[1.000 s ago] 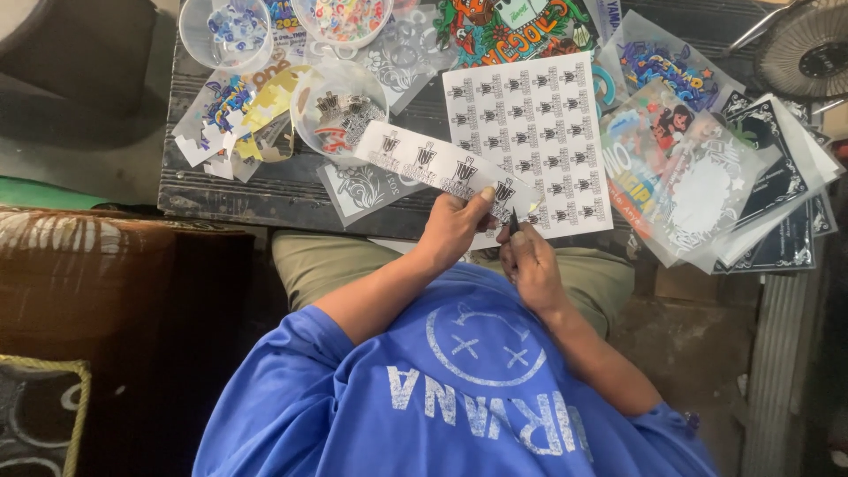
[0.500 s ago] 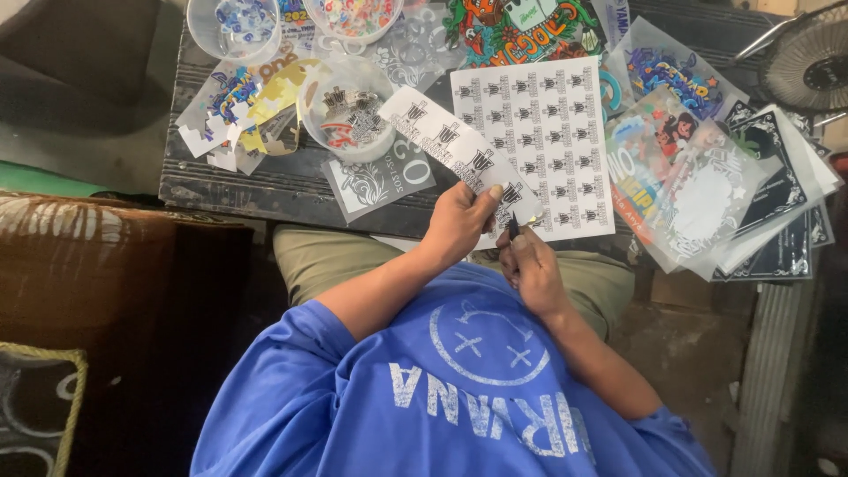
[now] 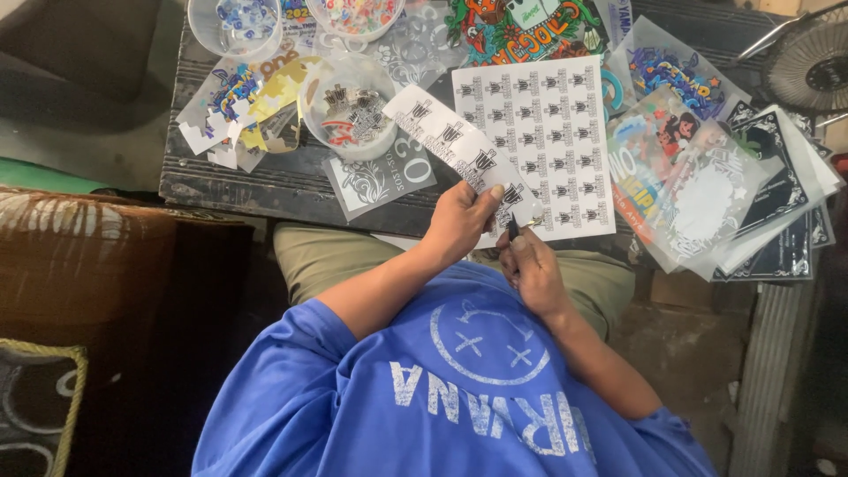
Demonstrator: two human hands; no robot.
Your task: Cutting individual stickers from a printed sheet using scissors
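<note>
Chair arm (image 3: 79, 256): brown patterned upholstery at the left, beside the person's knee.
Bench (image 3: 265, 181): dark, worn wooden top, far from the person's lap, crowded with printed sheets.
Clear tubs: one with blue bits (image 3: 236, 22) at the far left, one with mixed-colour bits (image 3: 355, 13) beside it, and a third (image 3: 349, 106) nearer, holding small cut stickers.
Loose cut-outs (image 3: 234, 106): white, yellow and blue pieces lying left of the near tub.
Left hand (image 3: 459, 221): raised over the near edge of the bench, thumb and fingers pressed together, its grip pinching the near end of the sticker strip.
Sticker strip (image 3: 450, 141): a long white strip of small black emblems, held tilted, running far-left from the hand, its far end over the near tub.
Cutting tool (image 3: 513, 228): a thin dark blade tip just right of the left thumb, touching the strip's near end; too small to tell its kind.
Right hand (image 3: 533, 269): just beside the left hand, above the lap, fingers closed round the tool.
Sticker sheet (image 3: 539, 141): a white sheet with rows of the same black emblem, flat on the bench behind the strip.
Colourful prints (image 3: 680, 168): sleeved sheets stacked at the right.
Fan (image 3: 808, 62): wire guard at the far right corner.
Shirt (image 3: 442, 406): blue, with white print.
</note>
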